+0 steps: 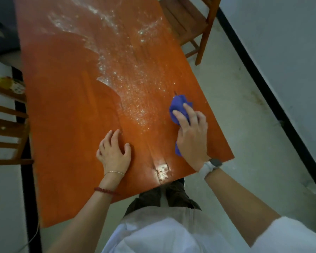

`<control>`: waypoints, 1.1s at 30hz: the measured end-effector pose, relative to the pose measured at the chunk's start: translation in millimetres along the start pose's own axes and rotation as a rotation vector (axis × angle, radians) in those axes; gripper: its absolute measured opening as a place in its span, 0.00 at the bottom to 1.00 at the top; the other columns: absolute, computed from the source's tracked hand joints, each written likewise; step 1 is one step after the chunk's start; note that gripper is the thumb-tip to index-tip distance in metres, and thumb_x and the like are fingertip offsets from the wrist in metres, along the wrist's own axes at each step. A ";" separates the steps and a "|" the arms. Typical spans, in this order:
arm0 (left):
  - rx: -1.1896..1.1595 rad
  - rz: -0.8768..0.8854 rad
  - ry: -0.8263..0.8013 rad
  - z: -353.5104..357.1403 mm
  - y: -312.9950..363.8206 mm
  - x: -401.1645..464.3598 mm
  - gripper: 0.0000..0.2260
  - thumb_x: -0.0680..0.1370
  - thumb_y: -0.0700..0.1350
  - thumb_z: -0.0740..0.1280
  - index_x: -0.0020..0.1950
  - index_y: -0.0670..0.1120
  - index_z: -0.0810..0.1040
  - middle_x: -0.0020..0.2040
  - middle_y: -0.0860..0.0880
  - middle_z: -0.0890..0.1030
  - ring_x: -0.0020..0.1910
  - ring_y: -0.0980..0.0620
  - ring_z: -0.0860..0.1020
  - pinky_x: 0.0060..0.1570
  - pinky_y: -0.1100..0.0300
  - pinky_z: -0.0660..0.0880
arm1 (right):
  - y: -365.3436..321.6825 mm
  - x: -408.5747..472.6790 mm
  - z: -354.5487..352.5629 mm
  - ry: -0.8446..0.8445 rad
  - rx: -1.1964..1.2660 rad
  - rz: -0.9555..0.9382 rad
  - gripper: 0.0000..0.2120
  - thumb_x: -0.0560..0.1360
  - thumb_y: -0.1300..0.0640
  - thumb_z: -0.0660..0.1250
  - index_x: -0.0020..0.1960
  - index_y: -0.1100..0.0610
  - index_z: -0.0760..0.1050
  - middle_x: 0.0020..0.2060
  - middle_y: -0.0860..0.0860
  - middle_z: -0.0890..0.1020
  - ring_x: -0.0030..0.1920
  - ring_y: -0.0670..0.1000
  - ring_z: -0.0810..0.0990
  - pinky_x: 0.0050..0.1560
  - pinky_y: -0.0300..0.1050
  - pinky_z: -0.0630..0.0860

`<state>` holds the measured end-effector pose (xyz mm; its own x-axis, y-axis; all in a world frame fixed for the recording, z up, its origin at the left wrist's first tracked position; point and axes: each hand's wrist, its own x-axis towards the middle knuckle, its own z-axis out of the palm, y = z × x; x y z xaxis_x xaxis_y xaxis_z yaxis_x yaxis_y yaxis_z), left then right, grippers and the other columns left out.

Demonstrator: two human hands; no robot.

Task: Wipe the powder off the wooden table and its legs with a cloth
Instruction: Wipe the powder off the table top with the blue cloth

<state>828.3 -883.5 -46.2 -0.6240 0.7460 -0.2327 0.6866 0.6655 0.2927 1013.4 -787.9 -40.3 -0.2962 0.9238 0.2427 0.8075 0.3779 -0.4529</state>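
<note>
A: Orange wooden desk (66,110), pale floor around it: which step is shown?

B: Top-wiping. The right hand (191,133) presses a bunched blue cloth (179,105) near the right edge, fingers curled over it; the left hand (114,149) rests spread on the bare near part.

A: And next?

B: Probably sweeping the cloth through the powder (133,92) along the middle toward the far end. Legs are hidden.

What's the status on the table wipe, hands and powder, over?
Right hand pressing blue cloth on table; left hand braced, holding nothing. Powder remains centre and far end; left side wiped. Nothing in the way.
</note>
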 end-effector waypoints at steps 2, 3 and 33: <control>-0.013 -0.040 0.050 -11.1 -16.0 11.1 0.22 0.77 0.48 0.61 0.70 0.50 0.63 0.72 0.47 0.62 0.72 0.45 0.57 0.68 0.44 0.53 | -33.1 -7.9 16.2 -0.077 0.051 -0.168 0.20 0.71 0.62 0.55 0.62 0.51 0.68 0.63 0.55 0.74 0.57 0.57 0.68 0.49 0.53 0.73; -0.018 -0.065 0.070 -16.0 -24.7 17.5 0.21 0.77 0.47 0.61 0.70 0.50 0.64 0.72 0.47 0.62 0.72 0.45 0.57 0.68 0.44 0.53 | -48.6 -12.7 26.0 -0.110 0.075 -0.242 0.20 0.71 0.62 0.55 0.62 0.51 0.67 0.63 0.55 0.75 0.57 0.57 0.68 0.48 0.53 0.73; 0.069 0.047 -0.032 12.7 22.0 73.7 0.23 0.76 0.54 0.54 0.71 0.50 0.62 0.74 0.47 0.59 0.74 0.45 0.52 0.70 0.42 0.49 | 20.5 86.8 24.8 0.086 -0.181 0.083 0.21 0.70 0.68 0.58 0.61 0.56 0.73 0.65 0.62 0.71 0.58 0.66 0.71 0.61 0.52 0.62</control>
<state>802.2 -813.6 -68.7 -0.5785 0.7763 -0.2503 0.7398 0.6286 0.2398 991.6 -698.4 -49.7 -0.1870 0.9396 0.2868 0.9081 0.2767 -0.3144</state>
